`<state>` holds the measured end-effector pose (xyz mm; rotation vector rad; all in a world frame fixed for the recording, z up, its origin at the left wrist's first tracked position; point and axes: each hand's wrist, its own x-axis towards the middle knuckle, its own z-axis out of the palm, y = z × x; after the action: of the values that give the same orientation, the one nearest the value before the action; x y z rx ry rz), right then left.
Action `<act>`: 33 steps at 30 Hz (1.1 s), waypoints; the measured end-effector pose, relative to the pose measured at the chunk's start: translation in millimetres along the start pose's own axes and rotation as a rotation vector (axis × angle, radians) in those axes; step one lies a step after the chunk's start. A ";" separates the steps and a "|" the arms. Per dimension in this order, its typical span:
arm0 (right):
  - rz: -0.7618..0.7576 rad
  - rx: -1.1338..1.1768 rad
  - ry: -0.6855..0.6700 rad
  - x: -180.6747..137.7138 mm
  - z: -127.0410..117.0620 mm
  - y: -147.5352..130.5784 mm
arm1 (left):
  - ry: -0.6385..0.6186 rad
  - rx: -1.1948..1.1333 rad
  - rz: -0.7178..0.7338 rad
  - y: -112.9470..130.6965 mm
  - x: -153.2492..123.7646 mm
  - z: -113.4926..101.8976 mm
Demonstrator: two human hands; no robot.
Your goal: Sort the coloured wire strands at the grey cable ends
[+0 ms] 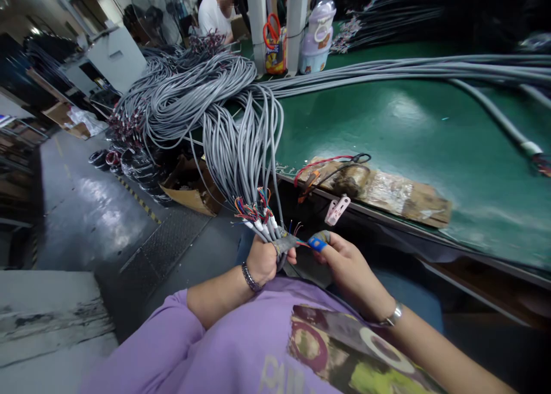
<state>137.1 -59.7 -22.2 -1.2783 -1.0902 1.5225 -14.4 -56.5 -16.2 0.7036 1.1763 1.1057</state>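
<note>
A bunch of grey cables [241, 147] hangs over the bench edge toward me, their stripped ends fanning out in thin coloured wires [253, 207]. My left hand [267, 259] is closed around several cable ends, with grey tape wrapped on its thumb. Out of that grip points one cable's end with fine coloured wires [302, 243]. My right hand [340, 259], blue and grey tape on its fingers, pinches the tips of these wires. The very ends are hidden between its fingers.
Coiled grey cables [202, 89] lie heaped on the green bench [387, 118]. A taped cardboard strip [387, 196] lies along its front edge, near a pink bracket [337, 210]. Orange-handled scissors [272, 29] stand by a post. Another person [215, 12] sits behind.
</note>
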 end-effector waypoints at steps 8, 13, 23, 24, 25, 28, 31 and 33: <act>0.061 0.127 -0.155 3.1 3.0 -23.8 | -0.069 0.077 -0.009 6.6 -5.2 4.6; 0.109 0.122 -0.145 2.0 10.5 -31.8 | -0.080 0.108 0.013 2.8 -5.2 4.8; 0.142 0.254 -0.027 1.8 14.2 -15.7 | -0.111 0.100 -0.005 -0.2 -2.6 4.5; 0.155 0.291 -0.004 4.2 13.0 -14.7 | -0.121 0.100 -0.012 0.9 -3.0 4.1; 0.161 0.331 0.027 7.2 10.3 -13.4 | -0.128 0.095 -0.018 2.1 -3.4 3.4; 0.149 0.468 0.140 17.6 -6.6 -8.1 | -0.171 0.067 -0.050 5.7 -3.3 -1.4; 0.166 0.513 0.163 23.9 -25.6 -3.7 | -0.248 0.038 -0.120 10.5 -0.4 -5.8; 0.191 0.492 0.103 25.1 -32.3 -4.1 | -0.320 0.046 -0.167 15.6 2.6 -5.8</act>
<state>166.4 -31.4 -27.7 -1.1181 -0.4902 1.7106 -24.6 -49.4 -4.8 0.7718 0.9686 0.7944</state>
